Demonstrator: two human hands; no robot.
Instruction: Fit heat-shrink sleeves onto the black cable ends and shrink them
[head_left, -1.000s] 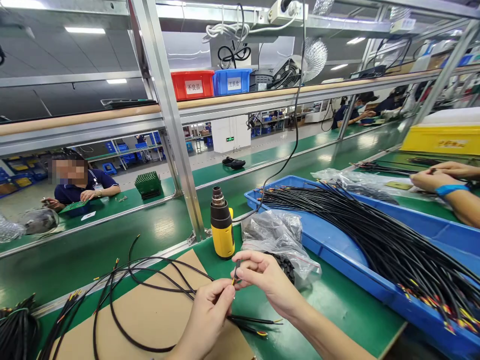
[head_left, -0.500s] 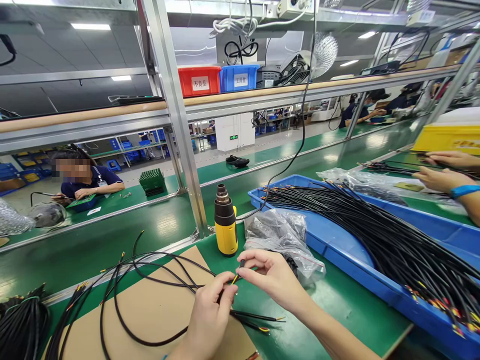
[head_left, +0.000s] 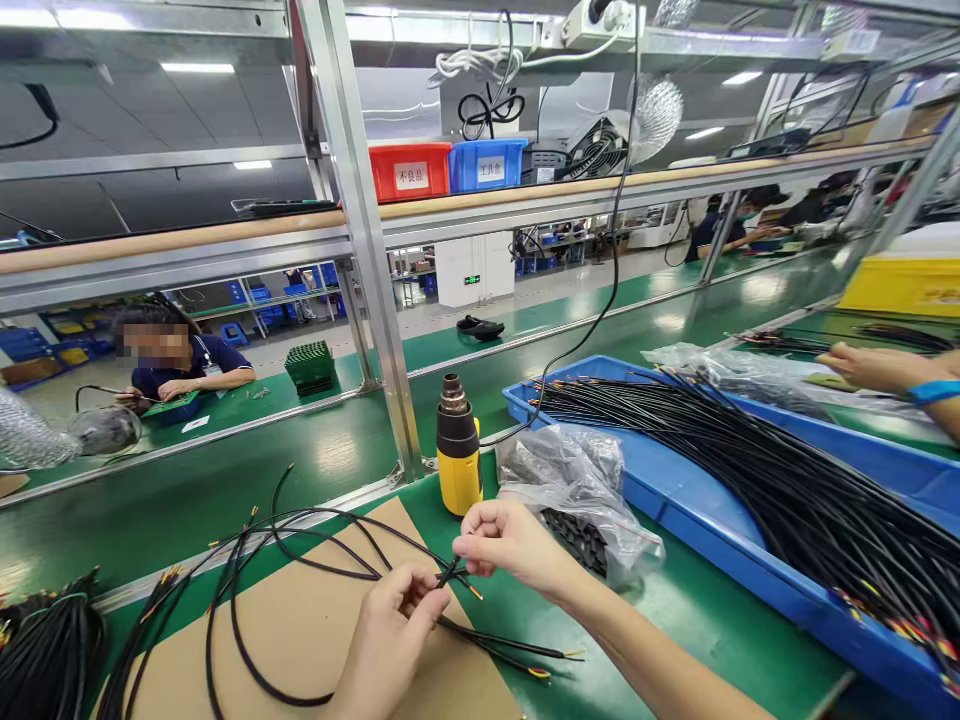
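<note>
Honestly, the left hand (head_left: 390,625) and right hand (head_left: 510,545) are pinched shut on one thin black cable (head_left: 450,573), with a big heap of black cables (head_left: 757,480) left in the blue plastic tray (head_left: 720,560) to the right of the grip.

We are seeing a cardboard sheet (head_left: 315,650) lying on the workbench (head_left: 675,640), and wires (head_left: 330,568) are resting on this sheet. Behind it a heat gun (head_left: 459,460) is standing, a plastic bag (head_left: 577,480) is sitting just beside the gun, and many cables (head_left: 787,490) are lying inside a tray (head_left: 750,575) on the right.

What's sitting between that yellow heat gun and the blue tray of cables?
A clear plastic bag lies between the heat gun and the tray, in the head view.
</note>
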